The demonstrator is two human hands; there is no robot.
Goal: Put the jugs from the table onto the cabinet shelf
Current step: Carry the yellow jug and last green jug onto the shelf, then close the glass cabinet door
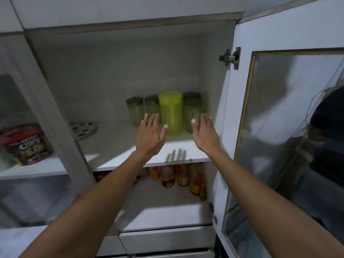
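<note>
A tall lime-green jug [171, 113] stands upright at the back right of the upper cabinet shelf [119, 146]. Around it stand several smaller dark-green lidded jugs: two on its left [135, 110] [151, 106] and two on its right [192, 114]. My left hand [150, 135] is raised in front of the jug's left side, fingers spread, holding nothing. On the jug's right side my right hand [204, 134] is likewise spread and empty. Neither hand touches the jug.
The cabinet's glass door [290, 127] stands open at the right. A polka-dot plate [84, 129] lies at the shelf's left. Bottles [183, 176] fill the shelf below. A cereal box [28, 144] shows behind the closed left glass door. Drawers [165, 239] sit underneath.
</note>
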